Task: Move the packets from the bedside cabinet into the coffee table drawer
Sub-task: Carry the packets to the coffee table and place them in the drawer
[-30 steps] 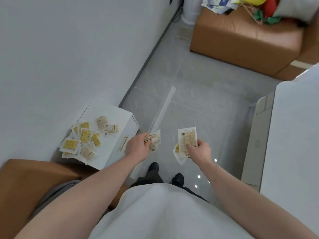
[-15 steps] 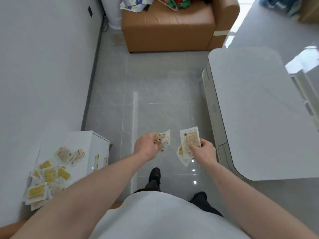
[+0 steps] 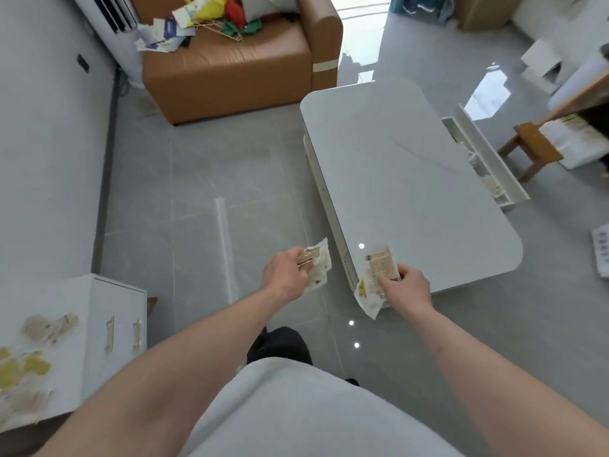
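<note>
Head view, the only one. Left hand [image 3: 286, 278] pinches a small bunch of packets [image 3: 315, 266], fingers curled round them, the bunch sticking out past the fingertips over bare floor. Right hand [image 3: 406, 288] grips a second stack [image 3: 379, 275], thumb on top, fingers underneath; the loose lower packets hang down below the knuckles. Step in hand, as I judge it: carrying, midway between pick-up and drop-off. The bedside cabinet [image 3: 112, 311] sits well behind and to the left of the left fingers, with more packets [image 3: 26, 367] on its top, blurred, so further trips look needed. The coffee table [image 3: 412, 179] starts just beyond the right fingertips. An open drawer [image 3: 487, 163] juts from its far side, well apart from both hands, with what seem to be pale packets inside. Next move likely calls for walking round the table to the drawer side and letting go over the opening; loose packets could slip from the right stack. Surface: table top white, glossy, faintly veined. Room: grey polished floor tiles [image 3: 204, 179] with ceiling-light glints, tan sofa [image 3: 237, 70] piled with clutter ahead, wooden stool [image 3: 534, 146] far right.
</note>
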Tool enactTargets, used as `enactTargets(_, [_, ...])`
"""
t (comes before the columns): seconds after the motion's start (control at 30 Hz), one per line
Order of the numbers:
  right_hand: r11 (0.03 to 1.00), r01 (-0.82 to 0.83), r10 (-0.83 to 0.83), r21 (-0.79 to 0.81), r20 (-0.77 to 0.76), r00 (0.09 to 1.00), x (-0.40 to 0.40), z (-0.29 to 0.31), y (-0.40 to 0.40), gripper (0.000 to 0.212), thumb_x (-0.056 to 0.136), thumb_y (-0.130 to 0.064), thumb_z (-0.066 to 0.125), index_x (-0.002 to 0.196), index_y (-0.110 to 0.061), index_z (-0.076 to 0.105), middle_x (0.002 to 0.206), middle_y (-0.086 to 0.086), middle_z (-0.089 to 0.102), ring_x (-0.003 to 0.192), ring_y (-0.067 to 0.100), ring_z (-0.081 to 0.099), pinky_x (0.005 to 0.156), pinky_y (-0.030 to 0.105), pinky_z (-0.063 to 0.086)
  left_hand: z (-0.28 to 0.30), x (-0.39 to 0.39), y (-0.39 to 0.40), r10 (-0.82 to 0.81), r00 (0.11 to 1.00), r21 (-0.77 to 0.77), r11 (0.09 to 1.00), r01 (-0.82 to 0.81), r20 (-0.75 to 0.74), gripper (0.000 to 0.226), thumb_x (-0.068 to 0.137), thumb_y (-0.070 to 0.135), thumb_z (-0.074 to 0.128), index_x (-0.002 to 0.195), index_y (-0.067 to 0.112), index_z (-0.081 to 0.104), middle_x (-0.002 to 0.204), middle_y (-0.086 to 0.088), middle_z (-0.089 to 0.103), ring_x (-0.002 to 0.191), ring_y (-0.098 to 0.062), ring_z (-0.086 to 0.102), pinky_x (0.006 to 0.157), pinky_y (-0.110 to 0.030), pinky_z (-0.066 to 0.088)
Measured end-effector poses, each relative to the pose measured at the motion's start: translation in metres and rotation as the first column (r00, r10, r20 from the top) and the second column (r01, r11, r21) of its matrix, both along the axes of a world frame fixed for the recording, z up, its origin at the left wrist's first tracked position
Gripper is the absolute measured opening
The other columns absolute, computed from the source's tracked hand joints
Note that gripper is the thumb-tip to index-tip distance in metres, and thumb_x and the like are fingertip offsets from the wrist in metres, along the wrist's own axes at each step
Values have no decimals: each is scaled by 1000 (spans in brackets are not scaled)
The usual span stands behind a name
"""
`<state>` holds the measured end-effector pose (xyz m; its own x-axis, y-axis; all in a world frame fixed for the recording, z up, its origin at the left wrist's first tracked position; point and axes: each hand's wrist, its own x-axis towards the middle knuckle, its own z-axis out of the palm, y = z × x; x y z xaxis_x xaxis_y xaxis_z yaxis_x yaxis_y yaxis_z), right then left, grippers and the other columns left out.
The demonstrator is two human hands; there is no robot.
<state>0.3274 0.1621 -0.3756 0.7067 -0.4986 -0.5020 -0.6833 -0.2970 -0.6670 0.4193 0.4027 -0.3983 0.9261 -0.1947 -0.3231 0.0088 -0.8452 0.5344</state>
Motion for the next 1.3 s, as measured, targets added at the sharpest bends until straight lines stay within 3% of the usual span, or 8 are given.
enactTargets(0.13, [1000, 22, -22, -12, -3, 1000, -23, 4, -66, 7, 88, -26, 69, 82, -25, 73, 78, -9, 74, 76, 13, 71, 57, 28, 50, 6, -20, -53, 29, 999, -14, 999, -29, -21, 9, 98, 40, 61, 103, 33, 64, 92, 8, 69, 84, -23, 64, 74, -37, 54])
enactTargets(0.37, [1000, 14, -14, 3, 35, 999, -8, 3, -157, 8, 91, -26, 73, 98, -26, 70, 90, -12, 73, 81, 4, 68, 60, 22, 49, -1, 3, -123, 101, 995, 92, 991, -99, -17, 19, 97, 40, 63, 114, 30, 65, 99, 0, 73, 94, -31, 67, 77, -36, 53])
enactTargets(0.47, [1000, 29, -29, -5, 39, 999, 2, 3, -207, 8, 90, -26, 74, 96, -27, 70, 89, -13, 73, 82, 6, 69, 65, 26, 52, -11, 23, -169, 103, 994, 107, 989, -99, -32, 16, 97, 40, 64, 109, 29, 65, 101, -2, 73, 97, -32, 68, 79, -38, 53])
enactTargets(0.6, [998, 67, -67, -2, 15, 998, 7, 8, -281, 5, 91, -22, 73, 93, -26, 70, 89, -11, 73, 81, 5, 69, 60, 21, 49, -21, 43, -251, 92, 991, 100, 992, -82, -94, 11, 96, 38, 64, 101, 27, 63, 95, 1, 70, 92, -30, 66, 73, -35, 50])
enactTargets(0.7, [994, 111, -111, -17, 17, 994, 12, 12, -340, 6, 91, -21, 72, 88, -26, 69, 85, -9, 73, 79, 10, 70, 59, 25, 51, -23, 62, -327, -5, 993, 61, 998, 12, -116, 12, 96, 36, 63, 99, 25, 61, 94, 2, 69, 89, -28, 65, 72, -37, 52])
enactTargets(0.8, [979, 192, -192, -69, 18, 981, 15, 16, -401, 7, 91, -23, 71, 85, -22, 68, 79, -8, 71, 71, 7, 66, 53, 25, 43, -15, 80, -403, -93, 990, 34, 995, 97, -104, 14, 96, 39, 60, 93, 25, 57, 88, 4, 66, 84, -26, 64, 66, -35, 51])
enactTargets(1.0, [966, 247, -246, -73, 18, 969, 10, 12, -512, 11, 92, -26, 69, 82, -25, 67, 80, -10, 71, 75, 7, 65, 56, 25, 45, -1, 81, -547, -147, 980, -76, 988, 138, -136, 18, 93, 41, 61, 90, 25, 55, 85, 7, 65, 83, -26, 63, 65, -33, 45])
enactTargets(1.3, [993, 104, -105, -51, -10, 994, 11, -4, -684, 13, 93, -27, 70, 82, -31, 66, 81, -17, 71, 77, -1, 66, 55, 19, 43, -14, 56, -688, 50, 984, -51, 997, -59, -170, 14, 96, 36, 60, 89, 25, 56, 86, 4, 65, 80, -20, 63, 70, -36, 53])
